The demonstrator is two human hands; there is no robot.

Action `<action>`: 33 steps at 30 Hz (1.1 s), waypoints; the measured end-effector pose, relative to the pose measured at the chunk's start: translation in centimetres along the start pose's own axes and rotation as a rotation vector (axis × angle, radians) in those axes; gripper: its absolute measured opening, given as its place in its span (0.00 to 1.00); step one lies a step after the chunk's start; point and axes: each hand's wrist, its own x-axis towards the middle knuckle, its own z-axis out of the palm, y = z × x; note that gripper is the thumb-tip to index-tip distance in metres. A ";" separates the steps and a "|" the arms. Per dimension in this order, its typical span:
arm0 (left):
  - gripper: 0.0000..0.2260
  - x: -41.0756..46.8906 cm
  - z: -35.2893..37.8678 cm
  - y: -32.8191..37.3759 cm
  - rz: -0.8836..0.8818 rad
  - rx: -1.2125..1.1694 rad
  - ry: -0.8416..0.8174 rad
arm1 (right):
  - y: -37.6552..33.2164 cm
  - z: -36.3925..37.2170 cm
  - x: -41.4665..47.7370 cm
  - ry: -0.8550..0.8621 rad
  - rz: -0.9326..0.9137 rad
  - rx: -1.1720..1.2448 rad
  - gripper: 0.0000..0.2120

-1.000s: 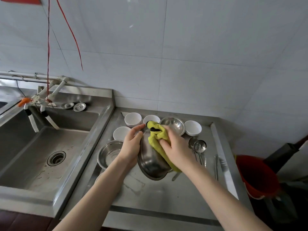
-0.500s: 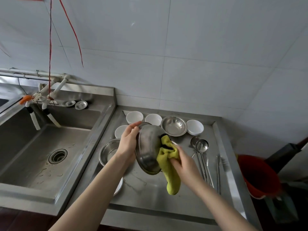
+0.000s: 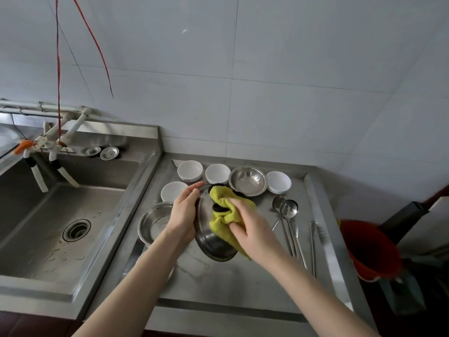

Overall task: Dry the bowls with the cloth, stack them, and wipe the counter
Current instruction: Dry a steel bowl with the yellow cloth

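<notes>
Tilted steel bowl (image 3: 213, 242) gripped in left hand (image 3: 182, 212), right hand (image 3: 252, 229) clutching cloth (image 3: 224, 212) inside it.

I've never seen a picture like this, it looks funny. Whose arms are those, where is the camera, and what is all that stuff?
No machine here: the arms belong to a person wearing a camera on their head, so you look down as they do. The left hand holds a tilted metal bowl up off the steel counter. The right hand presses a yellow cloth into it. Behind sit four white bowls and another metal bowl; one more metal bowl sits by the left arm. Ladles lie on the right, a sink is on the left, and a red bucket stands beside the counter.
</notes>
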 end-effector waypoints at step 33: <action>0.40 -4.2 0.5 -13.7 0.426 1.863 -0.896 | 13.2 -5.9 -9.6 0.026 0.570 -0.289 0.22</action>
